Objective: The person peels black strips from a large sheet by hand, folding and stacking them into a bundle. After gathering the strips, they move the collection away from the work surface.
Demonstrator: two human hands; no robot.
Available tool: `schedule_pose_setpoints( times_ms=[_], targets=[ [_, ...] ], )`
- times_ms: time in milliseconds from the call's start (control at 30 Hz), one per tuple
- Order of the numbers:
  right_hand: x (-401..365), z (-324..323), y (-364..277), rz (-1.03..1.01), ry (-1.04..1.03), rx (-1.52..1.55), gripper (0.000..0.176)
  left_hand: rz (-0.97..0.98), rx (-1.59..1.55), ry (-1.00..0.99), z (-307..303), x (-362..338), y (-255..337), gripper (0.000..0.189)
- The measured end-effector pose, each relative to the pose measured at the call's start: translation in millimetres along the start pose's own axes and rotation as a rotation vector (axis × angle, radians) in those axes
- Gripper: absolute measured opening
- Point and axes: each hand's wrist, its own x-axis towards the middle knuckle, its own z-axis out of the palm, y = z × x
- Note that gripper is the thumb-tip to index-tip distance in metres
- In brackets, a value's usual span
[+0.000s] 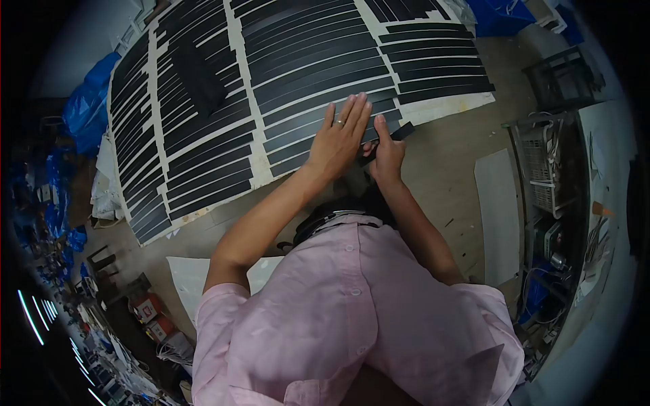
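Rows of black strips (308, 64) lie on a pale board (260, 162), with light gaps between them. My left hand (340, 135) rests flat near the board's front edge, its fingers stretched over the strips and a ring on one finger. Just right of it, my right hand (388, 154) is closed around a dark strip (404, 130), whose ends stick out on both sides of the hand. A black bundle (198, 78) lies on top of the strips at the left part of the board.
Blue plastic bags (93, 101) sit left of the board, and a blue bin (501, 17) is at the upper right. A rack with a wire basket (542, 162) stands on the right. Boxes (149, 310) are on the lower left. A pale panel (497, 213) lies beside the rack.
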Motion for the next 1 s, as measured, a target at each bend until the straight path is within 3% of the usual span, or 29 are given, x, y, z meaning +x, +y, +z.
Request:
schedule_pose_setpoints(
  times_ms=[67,267,367,433,567,733,800,867,933,1000],
  targets=[
    [0.6,-0.6,-0.2,0.059,0.029,-0.016,0.032,0.054,-0.063,0.007,2.5,10.5,-0.2,0.067],
    [3.2,-5.5,5.0,0.062,-0.009,-0.059,0.031,-0.094,-0.09,-0.082,5.9,16.7,17.9,0.075],
    [4.8,-9.1,4.9,0.077,0.001,-0.048,0.017,-0.241,-0.055,0.03,16.4,25.3,25.8,0.072],
    [6.4,-8.3,6.7,0.135,0.053,-0.078,0.018,-0.225,-0.101,0.014,14.7,23.4,23.1,0.072],
    [13.4,-21.8,17.1,0.144,-0.091,0.023,0.025,-0.266,-0.193,0.124,18.8,23.4,23.5,0.079],
    [7.8,-9.2,7.1,0.155,-0.039,0.065,0.028,-0.289,-0.154,0.039,27.0,30.7,29.0,0.056],
    [12.7,-16.9,13.3,0.147,-0.083,0.088,0.027,-0.254,-0.14,0.163,37.3,29.2,27.9,0.077],
    [11.9,-24.4,6.0,0.152,-0.141,0.012,0.026,-0.247,-0.198,0.22,22.3,25.1,10.8,0.078],
    [10.2,-22.1,4.0,0.172,-0.185,-0.069,0.026,-0.055,-0.711,-0.2,-16.2,13.8,-25.7,0.077],
    [8.4,-13.4,3.2,0.082,-0.087,-0.105,0.029,-0.302,-0.759,0.145,-40.3,-2.3,-74.5,0.049]
  ],
)
